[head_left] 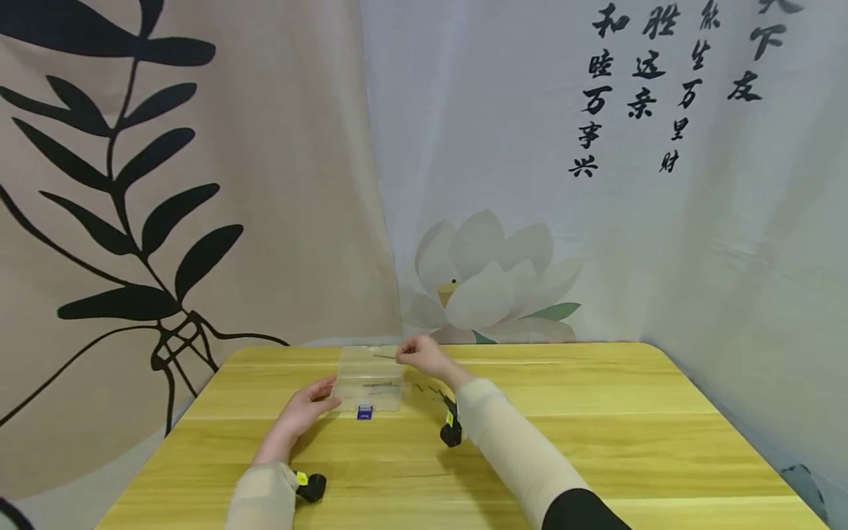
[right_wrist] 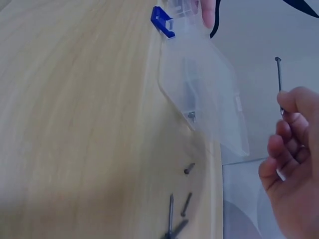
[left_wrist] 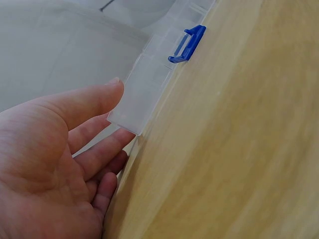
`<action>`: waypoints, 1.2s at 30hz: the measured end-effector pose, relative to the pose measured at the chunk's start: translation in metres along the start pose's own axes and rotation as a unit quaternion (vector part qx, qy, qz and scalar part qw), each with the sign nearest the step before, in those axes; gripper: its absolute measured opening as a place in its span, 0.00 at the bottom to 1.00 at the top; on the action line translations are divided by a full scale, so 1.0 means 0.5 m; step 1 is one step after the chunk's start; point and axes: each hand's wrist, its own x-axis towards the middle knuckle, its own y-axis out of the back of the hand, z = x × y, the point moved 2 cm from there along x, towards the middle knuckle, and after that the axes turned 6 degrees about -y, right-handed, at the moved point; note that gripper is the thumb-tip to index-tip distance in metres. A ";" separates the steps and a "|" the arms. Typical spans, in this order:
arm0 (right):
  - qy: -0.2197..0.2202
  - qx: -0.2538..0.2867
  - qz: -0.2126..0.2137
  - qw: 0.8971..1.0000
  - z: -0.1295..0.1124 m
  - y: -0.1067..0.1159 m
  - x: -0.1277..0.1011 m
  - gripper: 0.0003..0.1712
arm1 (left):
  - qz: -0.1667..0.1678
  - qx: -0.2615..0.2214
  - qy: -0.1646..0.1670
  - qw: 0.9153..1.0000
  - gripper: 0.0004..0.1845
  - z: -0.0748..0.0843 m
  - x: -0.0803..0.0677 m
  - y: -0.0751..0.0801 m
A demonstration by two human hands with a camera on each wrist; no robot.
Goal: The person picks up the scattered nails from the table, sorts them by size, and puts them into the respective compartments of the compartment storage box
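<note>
My right hand (head_left: 424, 357) pinches a long thin nail (right_wrist: 279, 74) between thumb and fingertips, its flat head pointing away from the hand. It is raised above the open lid of a clear plastic box (head_left: 391, 397). At the box's left end, my left hand (left_wrist: 65, 144) holds the corner, thumb along the upper edge and fingers against the side and underneath. A blue latch (left_wrist: 192, 44) sits on the box's near side. Inside the box, several dark slim pieces show through the plastic, blurred in the head view.
Several loose nails (right_wrist: 186, 204) of different lengths lie on the wooden table (head_left: 596, 427) just right of the box. Black wrist devices with yellow labels sit at both wrists. Behind the table's far edge hangs a printed curtain (head_left: 298, 184).
</note>
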 end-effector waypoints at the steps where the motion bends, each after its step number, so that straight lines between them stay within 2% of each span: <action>1: 0.001 -0.001 -0.001 1.000 -0.002 -0.003 0.001 0.07 | -0.001 0.001 -0.001 1.000 0.32 0.001 0.000 0.000; 9: 0.021 -0.041 0.000 0.999 0.008 -0.029 0.020 0.05 | 0.002 0.004 0.002 1.000 0.31 0.000 0.000 0.001; 15: 0.013 -0.066 -0.012 0.998 0.009 -0.053 0.032 0.08 | 0.003 0.000 0.003 1.000 0.31 -0.001 0.001 0.002; 27: 0.024 -0.112 -0.009 0.993 -0.004 -0.081 0.026 0.09 | 0.004 -0.001 0.001 1.000 0.30 0.004 -0.005 0.003; 36: 0.043 -0.125 -0.011 0.991 0.010 -0.099 0.030 0.20 | 0.006 -0.008 -0.002 1.000 0.30 0.001 -0.003 0.003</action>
